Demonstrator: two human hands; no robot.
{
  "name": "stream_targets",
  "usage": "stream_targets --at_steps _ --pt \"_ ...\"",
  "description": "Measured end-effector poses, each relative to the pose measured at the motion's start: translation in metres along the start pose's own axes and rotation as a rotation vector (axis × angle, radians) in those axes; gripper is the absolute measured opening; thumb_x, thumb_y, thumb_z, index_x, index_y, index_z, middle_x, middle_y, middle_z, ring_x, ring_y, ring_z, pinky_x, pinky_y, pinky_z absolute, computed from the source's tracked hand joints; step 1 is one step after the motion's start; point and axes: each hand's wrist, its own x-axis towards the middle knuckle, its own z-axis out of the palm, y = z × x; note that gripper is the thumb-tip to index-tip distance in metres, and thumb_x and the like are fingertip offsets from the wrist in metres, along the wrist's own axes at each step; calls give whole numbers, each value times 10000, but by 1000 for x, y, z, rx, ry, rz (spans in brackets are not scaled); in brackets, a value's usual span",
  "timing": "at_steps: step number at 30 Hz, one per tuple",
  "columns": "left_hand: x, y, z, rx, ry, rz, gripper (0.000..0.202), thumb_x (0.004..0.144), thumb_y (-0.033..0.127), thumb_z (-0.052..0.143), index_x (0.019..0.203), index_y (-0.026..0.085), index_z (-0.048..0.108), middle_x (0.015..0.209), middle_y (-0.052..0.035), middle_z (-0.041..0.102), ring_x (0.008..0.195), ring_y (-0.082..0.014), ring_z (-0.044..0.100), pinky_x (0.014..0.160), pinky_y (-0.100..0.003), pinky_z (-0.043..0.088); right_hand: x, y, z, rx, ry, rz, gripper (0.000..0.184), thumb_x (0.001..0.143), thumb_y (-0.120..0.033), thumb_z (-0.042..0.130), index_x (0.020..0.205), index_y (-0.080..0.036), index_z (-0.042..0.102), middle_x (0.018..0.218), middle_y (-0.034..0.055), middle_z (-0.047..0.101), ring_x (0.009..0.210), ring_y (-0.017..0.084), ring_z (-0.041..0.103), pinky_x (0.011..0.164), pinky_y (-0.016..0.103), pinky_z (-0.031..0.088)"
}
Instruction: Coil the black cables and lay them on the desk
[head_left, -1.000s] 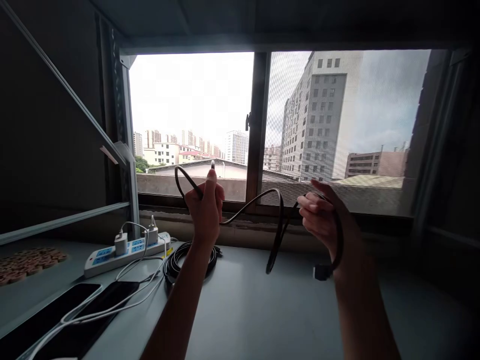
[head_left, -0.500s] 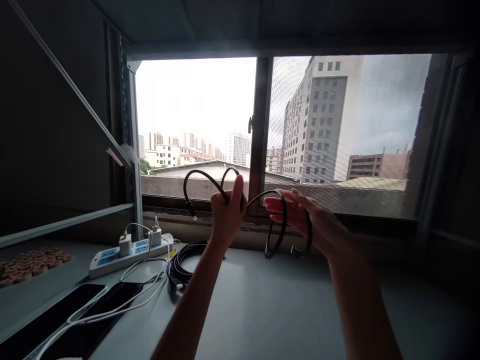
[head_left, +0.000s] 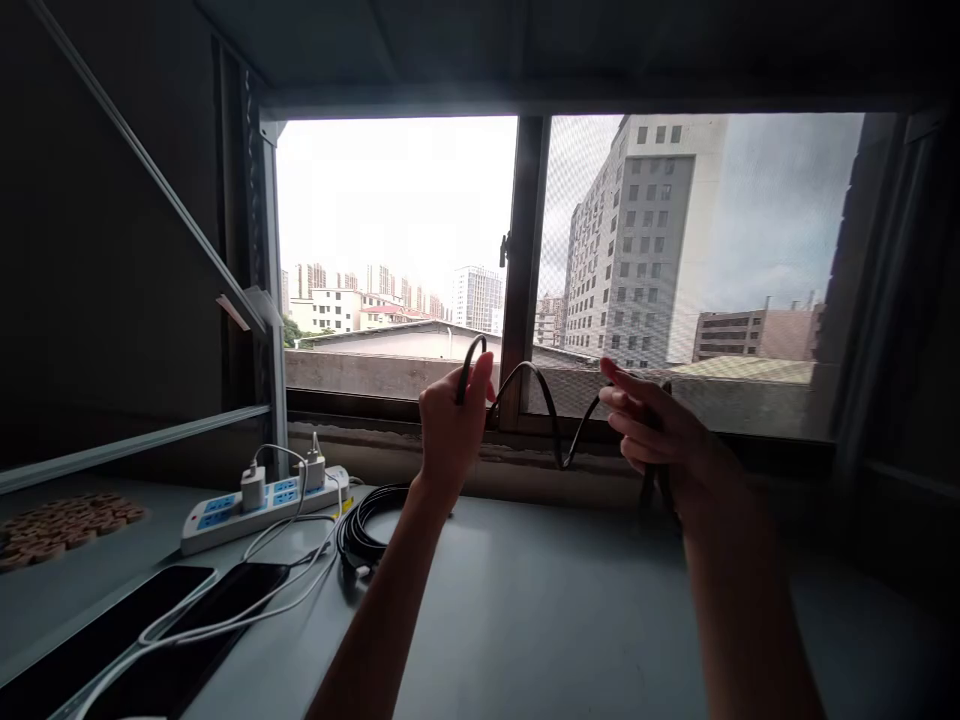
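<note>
A thin black cable (head_left: 553,412) hangs in a wavy bend between my two hands, held up over the table in front of the window. My left hand (head_left: 452,435) is closed round one part of it, thumb up, and a small loop rises above the fist. On the other side my right hand (head_left: 664,430) has its fingers curled on the cable, with the index finger stretched out more than the rest. Dark lengths of cable dangle behind that palm, blurred and partly hidden. Neither cable end shows clearly.
Behind my left forearm lies a coiled black cable (head_left: 352,545) on the grey table (head_left: 547,610). A power strip (head_left: 202,537) holds chargers with white cords (head_left: 247,622). Two dark phone-like slabs (head_left: 127,625) and a brown patterned mat (head_left: 67,525) lie at left.
My right hand has moved right and its fingers have curled in, drawing out the loops between the hands. The cable end and large loop left of my left fist are out of sight.
</note>
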Motion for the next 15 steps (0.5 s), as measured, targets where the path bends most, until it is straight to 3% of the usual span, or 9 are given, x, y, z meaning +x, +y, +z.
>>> stream_targets --at_steps 3,7,9,12,15 --pt "-9 3 10 -9 -1 128 530 882 468 368 430 192 387 362 39 351 361 -71 336 421 -233 281 0 4 6 -131 41 25 293 764 -434 620 924 -195 678 714 -7 550 360 13 259 242 111 138" --pt "-25 2 27 24 -232 241 539 871 464 387 412 182 399 377 38 313 384 -69 273 429 -244 234 1 15 19 -217 -20 95 482 738 -617 557 812 -157 683 530 -15 435 404 60 324 269 134 125" --pt "-31 1 33 59 -352 266 536 876 470 363 437 174 450 393 35 321 403 -70 249 434 -239 222 2 19 23 -291 -25 58 445 708 -584 616 790 -152 677 482 -47 355 402 52 294 292 128 132" --pt "-34 1 36 148 -460 291 554 892 470 307 457 166 467 407 30 314 420 -71 211 436 -238 191 6 22 20 -413 70 -63 330 663 -462 700 741 -145 654 475 -72 346 383 29 241 312 133 160" --pt "-33 2 36 218 -474 342 559 900 451 287 441 166 427 409 23 331 419 -73 222 449 -242 194 9 21 9 -504 144 -134 214 667 -366 691 694 -161 638 509 -58 440 439 52 382 385 141 311"
